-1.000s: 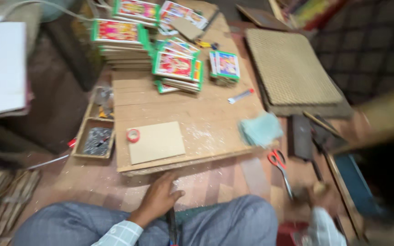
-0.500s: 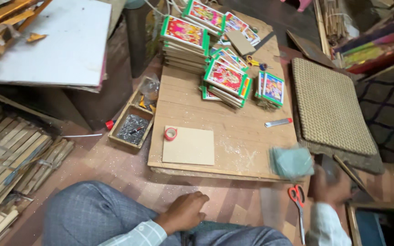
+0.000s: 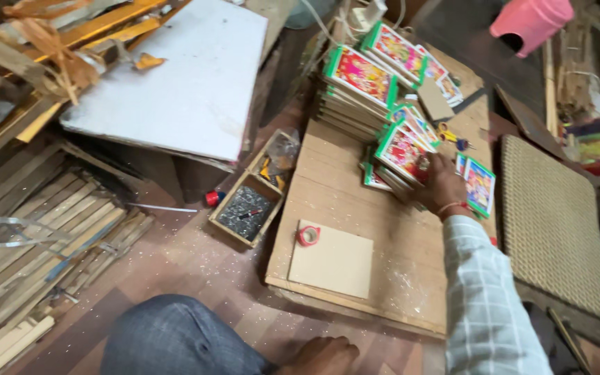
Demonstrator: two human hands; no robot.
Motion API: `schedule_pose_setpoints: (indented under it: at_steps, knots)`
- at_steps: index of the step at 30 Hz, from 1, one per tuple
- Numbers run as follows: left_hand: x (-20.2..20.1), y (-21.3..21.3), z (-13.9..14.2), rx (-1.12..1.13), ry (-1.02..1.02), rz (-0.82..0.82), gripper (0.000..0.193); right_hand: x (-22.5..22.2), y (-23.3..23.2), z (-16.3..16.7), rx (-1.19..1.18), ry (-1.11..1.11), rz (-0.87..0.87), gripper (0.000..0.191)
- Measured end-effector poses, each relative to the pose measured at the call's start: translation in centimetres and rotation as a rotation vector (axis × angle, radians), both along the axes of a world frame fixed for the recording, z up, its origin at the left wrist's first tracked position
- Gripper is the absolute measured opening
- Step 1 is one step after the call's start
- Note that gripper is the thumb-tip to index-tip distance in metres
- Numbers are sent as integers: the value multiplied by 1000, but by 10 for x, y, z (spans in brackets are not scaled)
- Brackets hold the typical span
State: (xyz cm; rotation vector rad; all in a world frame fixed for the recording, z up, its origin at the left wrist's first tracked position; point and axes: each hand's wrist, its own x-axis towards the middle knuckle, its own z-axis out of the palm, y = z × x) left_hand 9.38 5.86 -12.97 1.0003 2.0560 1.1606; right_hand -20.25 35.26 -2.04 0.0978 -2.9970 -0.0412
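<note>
We are noting right hand [image 3: 441, 182] gripping framed picture [image 3: 403, 149] atop small stack; left hand [image 3: 324, 354] resting loosely open on floor [image 3: 196, 271].

Lighting: soft, even, moderately bright, no single source in view. Brightest surface: the white board [image 3: 175, 83] at upper left, pale but not blown out. Shadows: faint and diffuse under the counter [image 3: 355, 208] edge; deep darkness at the upper right corner. Glare: slight sheen on the glossy pictures [image 3: 359, 73]. Sharpness: fair at centre; the right hand [image 3: 442, 182] is slightly smeared. Edges: wide-angle stretch, wooden slats [image 3: 29, 229] bowing outward at left.
</note>
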Motion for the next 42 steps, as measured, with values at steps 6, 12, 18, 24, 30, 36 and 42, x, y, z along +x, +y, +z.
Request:
schedule_pose_setpoints:
  at_steps: [6,12,18,24,30,36,42]
  knots:
    - [-1,1,3,-10,-129,-47,28,16,20,-20,-38,114,57,61]
    - [0,-13,17,40,-11,2,27,43,2,15,80,276,-129,20]
    - [4,-17,25,50,52,72,28,163,2,29,-1032,441,-173,19]
    - [3,-15,21,15,104,51,29,257,2,-50,-1883,83,-898,21]
    - [-12,-14,26,158,140,254,35,271,-7,-14,-1795,356,-632,21]
    - [-51,-21,40,609,-265,728,36,317,-82,-4,-830,572,-262,22]
    - [-64,-42,41,752,-745,827,33,323,-133,-31,-399,545,45,21]
